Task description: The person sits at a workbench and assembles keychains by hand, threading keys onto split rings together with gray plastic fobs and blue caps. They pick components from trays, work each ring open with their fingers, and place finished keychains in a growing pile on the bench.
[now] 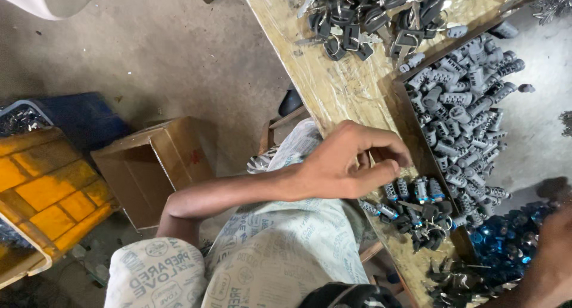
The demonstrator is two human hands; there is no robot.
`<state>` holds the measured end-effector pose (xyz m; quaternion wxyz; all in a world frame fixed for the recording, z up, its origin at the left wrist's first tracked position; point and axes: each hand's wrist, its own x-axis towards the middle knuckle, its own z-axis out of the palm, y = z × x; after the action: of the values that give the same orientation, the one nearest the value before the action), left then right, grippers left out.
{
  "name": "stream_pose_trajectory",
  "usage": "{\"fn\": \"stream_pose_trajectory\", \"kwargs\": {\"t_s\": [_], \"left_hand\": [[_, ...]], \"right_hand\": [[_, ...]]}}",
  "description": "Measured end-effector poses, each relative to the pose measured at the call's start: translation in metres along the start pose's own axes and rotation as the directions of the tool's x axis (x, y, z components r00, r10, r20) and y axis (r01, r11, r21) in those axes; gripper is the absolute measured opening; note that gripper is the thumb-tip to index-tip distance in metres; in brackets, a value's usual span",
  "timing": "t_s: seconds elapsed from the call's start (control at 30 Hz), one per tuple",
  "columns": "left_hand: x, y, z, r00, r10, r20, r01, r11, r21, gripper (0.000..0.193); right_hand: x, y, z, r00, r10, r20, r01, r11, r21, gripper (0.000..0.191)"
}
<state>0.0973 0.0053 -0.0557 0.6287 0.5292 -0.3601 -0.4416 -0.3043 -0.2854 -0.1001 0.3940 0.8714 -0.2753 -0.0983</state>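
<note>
My left hand reaches across my lap to a tape-covered wooden bench. Its fingers are pinched together just above a short row of small lock cylinders with blue ends; whatever sits between the fingertips is hidden. Below that row lies a small heap of black-headed keys. To the right, a shallow cardboard tray holds several grey lock cylinders. Only part of my right hand shows at the lower right edge, beside a pile of shiny blue parts; its fingers are out of sight.
A larger pile of black-headed keys covers the bench's far end. On the concrete floor to the left stand an open cardboard box, a yellow crate and a blue crate of metal parts.
</note>
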Motion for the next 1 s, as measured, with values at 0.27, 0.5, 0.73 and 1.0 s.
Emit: {"fn": "stream_pose_trajectory", "kwargs": {"t_s": [0.27, 0.5, 0.73, 1.0], "left_hand": [[0.007, -0.009, 0.056, 0.96, -0.12, 0.251, 0.178, 0.959, -0.222, 0.026], [0.006, -0.016, 0.067, 0.816, -0.149, 0.558, 0.497, 0.675, -0.546, 0.024], [0.006, -0.021, 0.06, 0.847, -0.138, 0.513, 0.474, 0.633, -0.612, 0.021], [0.003, -0.032, 0.068, 0.989, -0.006, 0.147, 0.051, 0.952, -0.301, 0.017]], "right_hand": [[0.019, -0.026, -0.224, 0.997, 0.034, -0.072, 0.042, 0.538, 0.842, 0.014], [0.049, -0.059, -0.239, 0.839, -0.126, -0.529, 0.526, 0.431, 0.733, 0.009], [0.051, -0.053, -0.211, 0.814, -0.175, -0.554, 0.579, 0.312, 0.753, 0.014], [0.092, -0.027, -0.161, 0.999, 0.021, 0.032, -0.037, 0.342, 0.939, 0.019]]}}
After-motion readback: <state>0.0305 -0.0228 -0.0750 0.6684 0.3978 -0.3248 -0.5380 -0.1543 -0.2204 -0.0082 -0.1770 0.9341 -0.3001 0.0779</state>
